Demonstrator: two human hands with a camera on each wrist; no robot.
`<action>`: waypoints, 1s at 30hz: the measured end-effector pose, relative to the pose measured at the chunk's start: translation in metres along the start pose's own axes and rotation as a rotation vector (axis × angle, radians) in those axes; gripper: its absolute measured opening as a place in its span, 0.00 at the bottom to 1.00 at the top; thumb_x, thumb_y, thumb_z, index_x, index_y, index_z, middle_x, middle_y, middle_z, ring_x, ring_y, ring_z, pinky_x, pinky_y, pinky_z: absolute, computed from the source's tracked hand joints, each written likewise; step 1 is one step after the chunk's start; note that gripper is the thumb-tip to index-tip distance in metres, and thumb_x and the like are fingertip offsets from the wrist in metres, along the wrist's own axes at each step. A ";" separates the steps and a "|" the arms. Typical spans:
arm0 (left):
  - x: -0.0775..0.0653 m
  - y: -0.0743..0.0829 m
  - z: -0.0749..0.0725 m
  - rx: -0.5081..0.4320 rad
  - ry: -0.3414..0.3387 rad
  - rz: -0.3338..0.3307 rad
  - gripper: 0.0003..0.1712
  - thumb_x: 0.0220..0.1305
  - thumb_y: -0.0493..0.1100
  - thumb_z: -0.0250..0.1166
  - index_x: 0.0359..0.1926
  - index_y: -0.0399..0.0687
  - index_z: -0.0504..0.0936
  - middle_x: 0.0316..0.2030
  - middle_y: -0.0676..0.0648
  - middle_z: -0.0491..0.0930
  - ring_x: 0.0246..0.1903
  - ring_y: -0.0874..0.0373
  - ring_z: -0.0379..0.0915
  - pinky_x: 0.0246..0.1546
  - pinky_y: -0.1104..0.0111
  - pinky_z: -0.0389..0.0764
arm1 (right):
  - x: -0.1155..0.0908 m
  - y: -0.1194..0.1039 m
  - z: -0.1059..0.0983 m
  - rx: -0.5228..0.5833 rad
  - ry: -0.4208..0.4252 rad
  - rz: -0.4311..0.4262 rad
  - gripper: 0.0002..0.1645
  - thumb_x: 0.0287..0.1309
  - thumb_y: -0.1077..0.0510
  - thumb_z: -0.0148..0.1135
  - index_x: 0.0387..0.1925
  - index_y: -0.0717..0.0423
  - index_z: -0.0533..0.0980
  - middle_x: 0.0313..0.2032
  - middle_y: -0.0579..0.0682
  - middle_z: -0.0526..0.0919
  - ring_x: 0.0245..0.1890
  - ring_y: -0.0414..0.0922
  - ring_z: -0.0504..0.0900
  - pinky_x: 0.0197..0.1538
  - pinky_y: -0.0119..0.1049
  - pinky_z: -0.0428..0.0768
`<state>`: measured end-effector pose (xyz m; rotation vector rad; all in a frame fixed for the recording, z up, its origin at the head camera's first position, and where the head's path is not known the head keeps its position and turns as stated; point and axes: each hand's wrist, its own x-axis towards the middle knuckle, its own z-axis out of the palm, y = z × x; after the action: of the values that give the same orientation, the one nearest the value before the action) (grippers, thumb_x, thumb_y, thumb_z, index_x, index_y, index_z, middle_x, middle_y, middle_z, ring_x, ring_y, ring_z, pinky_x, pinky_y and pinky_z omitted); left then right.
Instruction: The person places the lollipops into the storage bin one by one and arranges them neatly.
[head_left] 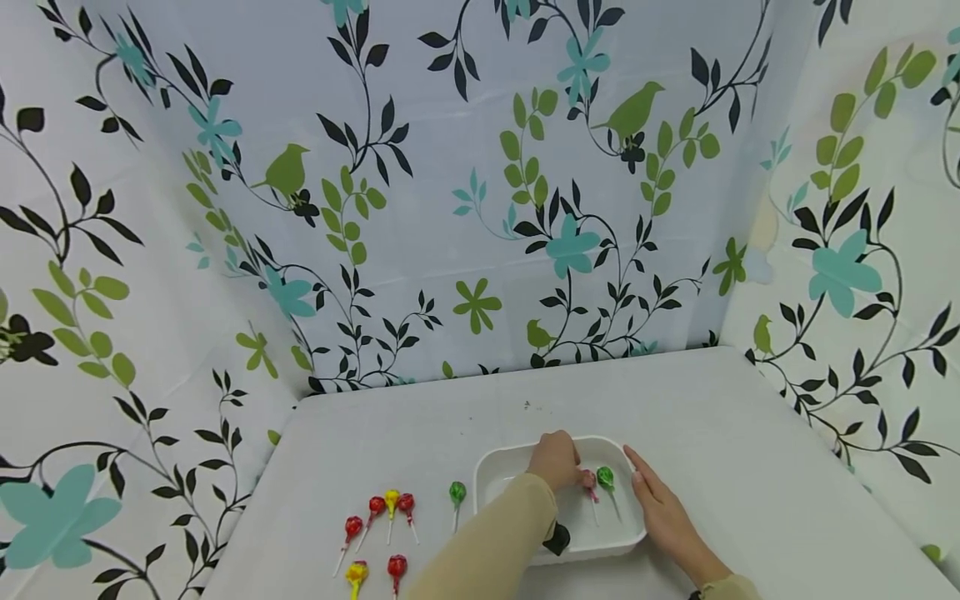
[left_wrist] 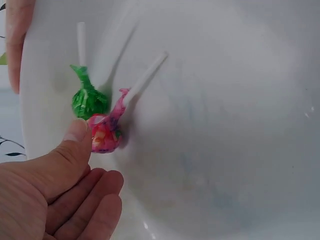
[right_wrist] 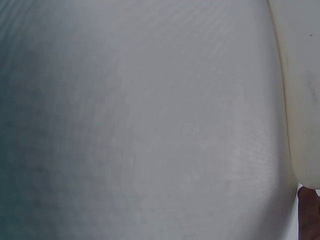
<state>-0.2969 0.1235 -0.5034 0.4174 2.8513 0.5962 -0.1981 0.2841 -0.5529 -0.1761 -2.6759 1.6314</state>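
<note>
A white tray holds a pink lollipop and a green lollipop near its right side. My left hand reaches into it and pinches the pink lollipop's wrapped head; in the left wrist view the thumb lies against this head, and the index finger is mostly hidden. The green lollipop sits right beside it, its white stick pointing away. Along the tray's right outer wall, my right hand rests with fingers extended. Only a bit of the right hand shows in the right wrist view's corner.
Left of the tray, another green lollipop lies on the white table. Further left are several red lollipops and two yellow lollipops. A leaf-patterned curtain closes off the back and both sides.
</note>
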 end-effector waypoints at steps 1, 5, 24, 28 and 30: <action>-0.002 -0.001 -0.003 -0.014 0.002 0.010 0.18 0.46 0.47 0.85 0.35 0.43 0.90 0.31 0.50 0.87 0.33 0.58 0.79 0.42 0.69 0.82 | 0.000 0.000 0.000 -0.003 -0.001 0.002 0.33 0.83 0.47 0.33 0.81 0.51 0.50 0.79 0.62 0.51 0.78 0.67 0.50 0.76 0.65 0.52; -0.006 -0.006 -0.013 -0.141 -0.016 0.020 0.16 0.48 0.44 0.83 0.38 0.44 0.92 0.31 0.52 0.87 0.32 0.61 0.78 0.40 0.69 0.82 | 0.000 0.002 0.002 -0.013 -0.006 0.015 0.33 0.83 0.46 0.32 0.81 0.51 0.50 0.79 0.62 0.50 0.78 0.67 0.49 0.76 0.65 0.52; -0.040 -0.099 -0.131 -0.593 0.094 0.178 0.21 0.66 0.42 0.71 0.58 0.42 0.84 0.52 0.44 0.87 0.52 0.52 0.85 0.56 0.62 0.84 | 0.003 0.003 0.001 -0.015 -0.056 0.035 0.36 0.83 0.42 0.28 0.82 0.49 0.45 0.80 0.63 0.46 0.79 0.68 0.45 0.76 0.67 0.50; -0.055 -0.129 -0.155 -0.679 0.181 0.150 0.21 0.67 0.40 0.70 0.60 0.42 0.84 0.55 0.42 0.86 0.55 0.51 0.84 0.57 0.62 0.84 | 0.005 0.002 -0.001 -0.024 -0.056 0.042 0.36 0.82 0.41 0.27 0.82 0.49 0.45 0.80 0.63 0.44 0.78 0.69 0.45 0.75 0.68 0.50; -0.062 -0.144 -0.165 -0.713 0.224 0.132 0.21 0.66 0.38 0.70 0.60 0.41 0.83 0.55 0.42 0.86 0.56 0.50 0.83 0.58 0.63 0.83 | 0.005 0.002 -0.001 -0.027 -0.056 0.038 0.36 0.82 0.40 0.27 0.82 0.48 0.45 0.80 0.63 0.44 0.78 0.69 0.45 0.75 0.68 0.49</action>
<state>-0.3125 -0.0819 -0.4068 0.4224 2.5616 1.6863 -0.2029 0.2866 -0.5541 -0.1859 -2.7533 1.6360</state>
